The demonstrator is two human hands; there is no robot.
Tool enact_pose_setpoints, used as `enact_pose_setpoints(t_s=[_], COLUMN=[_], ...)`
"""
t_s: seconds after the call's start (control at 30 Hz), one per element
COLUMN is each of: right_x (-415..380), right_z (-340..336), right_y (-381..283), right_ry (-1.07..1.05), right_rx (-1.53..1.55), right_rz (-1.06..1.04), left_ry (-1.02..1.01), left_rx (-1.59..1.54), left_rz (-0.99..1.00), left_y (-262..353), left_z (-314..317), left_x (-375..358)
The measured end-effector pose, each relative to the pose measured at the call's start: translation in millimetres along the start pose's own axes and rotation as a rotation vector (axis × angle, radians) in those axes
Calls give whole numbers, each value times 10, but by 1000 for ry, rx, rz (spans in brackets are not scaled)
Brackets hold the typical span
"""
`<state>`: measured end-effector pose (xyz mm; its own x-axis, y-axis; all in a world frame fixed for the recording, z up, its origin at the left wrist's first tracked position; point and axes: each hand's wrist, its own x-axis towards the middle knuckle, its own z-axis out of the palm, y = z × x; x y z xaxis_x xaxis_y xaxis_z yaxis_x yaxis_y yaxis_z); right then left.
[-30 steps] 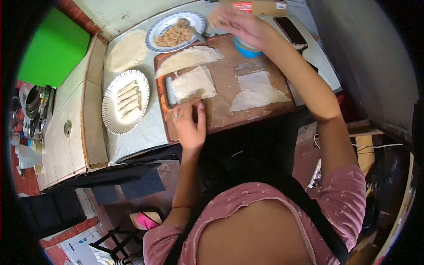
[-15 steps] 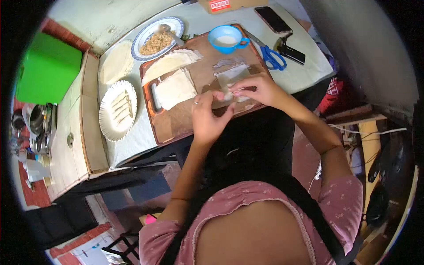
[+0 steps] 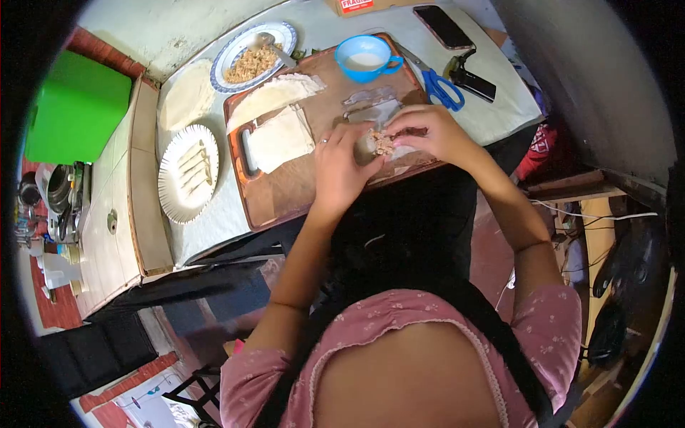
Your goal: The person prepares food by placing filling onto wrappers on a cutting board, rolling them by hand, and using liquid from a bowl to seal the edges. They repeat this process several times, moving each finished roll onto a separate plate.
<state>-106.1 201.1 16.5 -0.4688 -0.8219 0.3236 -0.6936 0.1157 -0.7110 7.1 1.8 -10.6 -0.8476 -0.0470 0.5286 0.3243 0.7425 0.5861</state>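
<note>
A square spring roll wrapper [image 3: 382,111] lies on the brown cutting board [image 3: 282,196], with a small heap of minced filling [image 3: 383,143] on its near part. My left hand [image 3: 344,165] curls around the left side of the filling, its thumb and fingers pinching the wrapper's edge. From the right, my right hand [image 3: 437,135] has its bent fingers closed on the other side of the wrapper beside the filling. The fingers cover part of the wrapper. Left of my hands is a stack of square wrappers [image 3: 280,140], with cut wrapper trimmings [image 3: 275,105] behind it.
A blue cup [image 3: 365,65] of whitish liquid stands at the board's back edge. Blue scissors [image 3: 444,91], a phone [image 3: 442,27], a plate of filling [image 3: 227,53] with a spoon, round wrappers [image 3: 187,96] and a paper plate [image 3: 171,203] of rolls surround the board.
The filling has come into view between my hands. My right hand has shifted slightly right, and its fingers have moved up from the near edge of the wrapper.
</note>
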Motion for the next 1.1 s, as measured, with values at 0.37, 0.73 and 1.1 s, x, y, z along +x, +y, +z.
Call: enact_pose_setpoints(t_s=[0.37,0.73,1.1], right_x=[-37,-141,-119], right_z=[-46,-118,83], right_y=[24,-25,21], right_ry=[28,-90,109], right_rx=[-62,-74,211], right_rz=[40,46,242], left_ry=[-119,-119,-50], left_rx=[62,129,149], left_rz=[33,121,85], left_y=[26,56,35], left_z=[-83,-15,-95], left_x=[62,81,-49])
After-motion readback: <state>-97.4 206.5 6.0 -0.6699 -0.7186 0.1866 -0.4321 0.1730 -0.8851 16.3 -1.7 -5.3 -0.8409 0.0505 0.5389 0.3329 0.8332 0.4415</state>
